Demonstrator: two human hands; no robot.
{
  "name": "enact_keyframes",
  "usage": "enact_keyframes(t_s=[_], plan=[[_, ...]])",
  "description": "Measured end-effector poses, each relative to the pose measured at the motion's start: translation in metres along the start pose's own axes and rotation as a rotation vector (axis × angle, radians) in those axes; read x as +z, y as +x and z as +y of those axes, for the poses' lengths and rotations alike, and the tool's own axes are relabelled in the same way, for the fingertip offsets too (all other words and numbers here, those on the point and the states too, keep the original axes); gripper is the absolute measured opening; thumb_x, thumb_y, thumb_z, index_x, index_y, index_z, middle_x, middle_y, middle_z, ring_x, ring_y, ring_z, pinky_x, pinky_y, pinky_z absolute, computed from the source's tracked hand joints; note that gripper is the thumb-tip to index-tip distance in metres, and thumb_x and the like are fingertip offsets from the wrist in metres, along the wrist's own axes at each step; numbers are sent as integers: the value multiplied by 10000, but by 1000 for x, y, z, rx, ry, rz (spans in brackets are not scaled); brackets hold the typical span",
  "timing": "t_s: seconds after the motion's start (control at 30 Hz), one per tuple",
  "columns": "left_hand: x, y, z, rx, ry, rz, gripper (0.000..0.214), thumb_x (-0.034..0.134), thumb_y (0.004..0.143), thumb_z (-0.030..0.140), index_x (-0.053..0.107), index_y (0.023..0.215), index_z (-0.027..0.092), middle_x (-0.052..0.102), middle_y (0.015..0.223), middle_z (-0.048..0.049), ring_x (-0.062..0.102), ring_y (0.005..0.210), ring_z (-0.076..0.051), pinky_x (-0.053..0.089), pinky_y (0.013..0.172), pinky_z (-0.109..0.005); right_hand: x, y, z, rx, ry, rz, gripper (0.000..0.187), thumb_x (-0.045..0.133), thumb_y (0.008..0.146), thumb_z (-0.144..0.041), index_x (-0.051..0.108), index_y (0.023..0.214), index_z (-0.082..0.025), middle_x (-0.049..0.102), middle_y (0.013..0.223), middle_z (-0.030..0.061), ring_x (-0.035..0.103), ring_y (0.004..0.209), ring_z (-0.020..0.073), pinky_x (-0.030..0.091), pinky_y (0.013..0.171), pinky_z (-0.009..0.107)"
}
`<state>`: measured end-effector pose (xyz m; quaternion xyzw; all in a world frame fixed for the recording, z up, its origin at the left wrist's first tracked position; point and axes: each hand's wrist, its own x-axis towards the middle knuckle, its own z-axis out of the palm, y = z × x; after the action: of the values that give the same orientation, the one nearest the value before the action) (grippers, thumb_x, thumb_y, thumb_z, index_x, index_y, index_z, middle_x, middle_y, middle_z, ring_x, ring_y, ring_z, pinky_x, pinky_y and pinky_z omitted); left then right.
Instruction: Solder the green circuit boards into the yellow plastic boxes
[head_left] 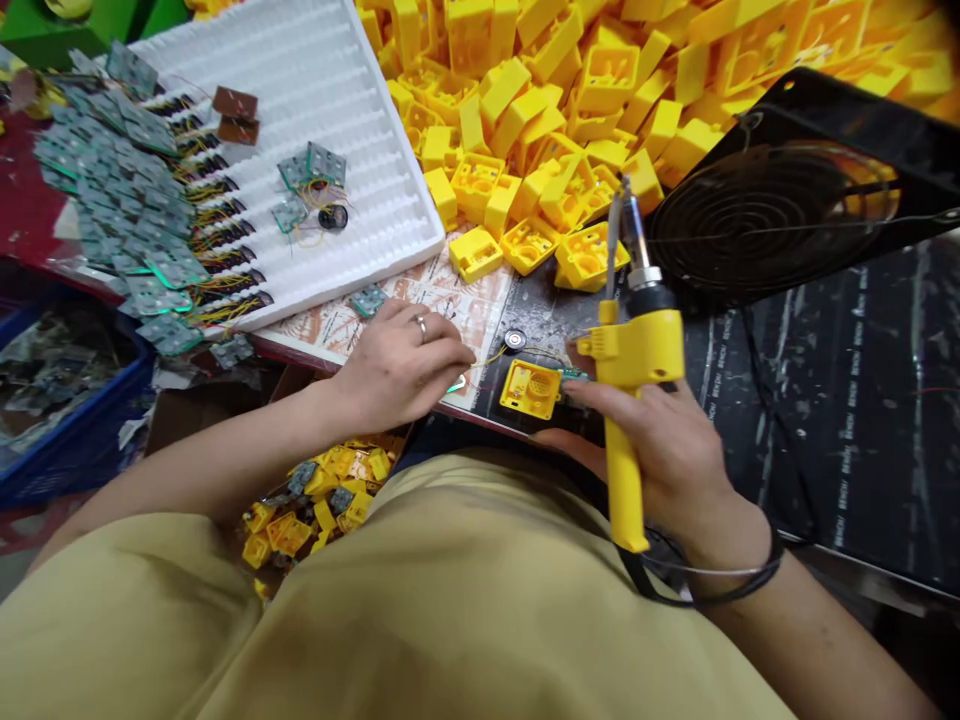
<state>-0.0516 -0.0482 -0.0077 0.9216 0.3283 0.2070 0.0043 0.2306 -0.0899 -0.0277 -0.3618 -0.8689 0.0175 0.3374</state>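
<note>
My left hand, with a ring on one finger, is closed at the fingertips. The edge of a small green circuit board shows beneath them, and thin wires run from there to a small round speaker on the bench. My right hand is wrapped around a yellow soldering gun, its metal tip pointing away from me. Between the hands sits an open yellow plastic case with a round grille inside. A green board piece is at its right edge, touching my right fingers.
A white foam tray holds wired speakers and boards. Yellow cases are heaped behind the bench. A black fan stands at right, its cable on the dark bench top. Below left are a blue crate and more yellow parts.
</note>
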Motion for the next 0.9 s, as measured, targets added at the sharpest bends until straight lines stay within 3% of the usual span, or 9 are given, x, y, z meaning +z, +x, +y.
enact_keyframes(t_s=[0.1,0.27,0.37,0.5,0.63,0.77,0.9], plan=[[-2,13,7,-12,-30,-148,160,547,945,218,702,910,200,715,903,-23,617,822,-181,400,770,-350,-16,0,-4,26,-37,95,412,841,782,-223,608,1121,-185,729,871,29,719,855,159,558,943,311],[13,17,23,-20,234,-314,156,556,917,251,675,849,177,699,885,-66,596,854,-249,397,785,-414,-21,-5,0,-33,-117,134,318,843,778,-203,633,1016,-192,696,741,-20,620,605,81,542,939,262],[13,11,19,-47,216,-279,193,510,949,202,660,827,188,711,945,-52,600,909,-232,405,843,-414,-15,-9,6,-61,-119,100,269,820,815,-255,651,1019,-204,609,622,-61,577,562,84,524,961,287],[-4,1,1,-196,-72,-124,269,508,987,352,663,1119,176,703,1158,-90,624,1078,-235,438,941,-408,-16,-11,8,-68,-114,100,199,782,856,-223,662,1014,-212,617,649,-62,570,563,72,496,985,273],[-20,-6,-12,-364,-60,-83,270,481,980,324,704,1037,182,743,1015,-63,672,972,-222,467,857,-380,-19,-10,6,-51,-139,117,111,743,890,-204,665,968,-216,569,583,-80,550,518,76,516,919,254],[-21,-11,-12,-341,48,-126,264,487,967,298,734,971,207,742,928,-55,658,922,-236,442,832,-399,-17,-8,4,-50,-147,106,62,707,918,-209,665,959,-228,644,655,-53,611,574,97,538,888,266],[-14,-6,1,-219,85,-124,257,499,978,307,737,930,222,730,897,-38,625,873,-221,408,805,-395,-20,-4,2,-41,-185,90,77,714,911,-202,648,946,-220,624,615,-59,573,523,89,547,856,258]])
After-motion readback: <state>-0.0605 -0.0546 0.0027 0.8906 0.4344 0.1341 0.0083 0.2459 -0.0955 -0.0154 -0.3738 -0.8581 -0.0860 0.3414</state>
